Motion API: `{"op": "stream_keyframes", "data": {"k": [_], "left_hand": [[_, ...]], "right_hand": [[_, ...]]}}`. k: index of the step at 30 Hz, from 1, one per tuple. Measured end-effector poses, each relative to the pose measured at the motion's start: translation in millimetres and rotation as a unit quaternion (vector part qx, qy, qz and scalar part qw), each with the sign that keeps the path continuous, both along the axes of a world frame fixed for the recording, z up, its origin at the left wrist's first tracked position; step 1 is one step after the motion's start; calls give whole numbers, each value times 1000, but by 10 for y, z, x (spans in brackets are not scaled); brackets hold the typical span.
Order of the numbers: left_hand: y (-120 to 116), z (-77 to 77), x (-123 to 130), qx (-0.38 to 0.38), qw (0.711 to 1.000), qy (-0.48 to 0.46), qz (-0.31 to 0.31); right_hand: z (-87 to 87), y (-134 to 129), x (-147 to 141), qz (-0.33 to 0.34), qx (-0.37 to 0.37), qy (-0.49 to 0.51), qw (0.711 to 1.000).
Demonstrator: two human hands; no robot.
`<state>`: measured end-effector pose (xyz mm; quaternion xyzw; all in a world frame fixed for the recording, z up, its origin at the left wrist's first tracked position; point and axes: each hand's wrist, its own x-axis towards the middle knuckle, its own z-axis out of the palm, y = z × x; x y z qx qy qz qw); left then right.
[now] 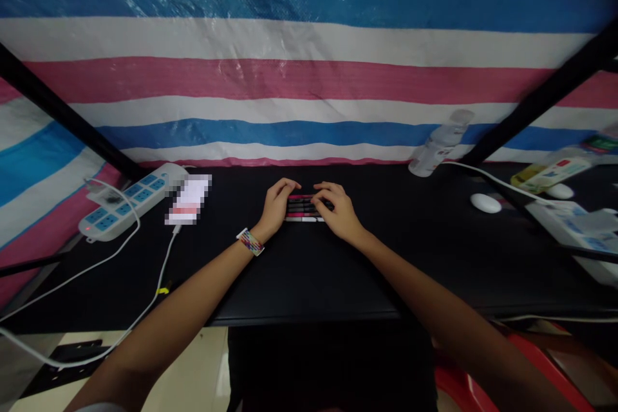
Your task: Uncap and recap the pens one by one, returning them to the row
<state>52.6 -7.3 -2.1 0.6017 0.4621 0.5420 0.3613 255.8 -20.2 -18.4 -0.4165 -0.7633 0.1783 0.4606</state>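
A row of several pens (300, 207) lies side by side on the black tabletop, pink and dark ones with a white pen (309, 219) nearest me. My left hand (277, 205) rests on its edge against the left ends of the row, its fingers curved over the far side and not closed on any pen. At the right ends is my right hand (339, 208), with fingers apart and bent and the fingertips at or just over the pens. It hides the right tips of the pens. A patterned band (250, 241) circles my left wrist.
To the left are a power strip (130, 203) and a blurred-out phone (189, 199) on a white cable (167, 261). On the right stand a clear bottle (440, 145), a white mouse-like object (485, 203) and a second power strip (574, 232). A striped sheet (309, 84) hangs behind.
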Motion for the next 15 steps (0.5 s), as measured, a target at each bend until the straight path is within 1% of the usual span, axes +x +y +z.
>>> {"op": "stream_keyframes", "data": {"k": [3, 6, 10, 15], "left_hand": [[9, -5, -11, -3, 1000, 3, -1], [9, 0, -24, 6, 1000, 15, -12], [-5, 2, -32, 15, 999, 37, -33], [-12, -4, -24, 31, 997, 61, -47]], "right_hand": [[67, -86, -1, 70, 45, -36, 996], [149, -170, -17, 118, 92, -85, 985], [231, -216, -10, 142, 109, -117, 977], [234, -193, 28, 162, 124, -158, 966]]}}
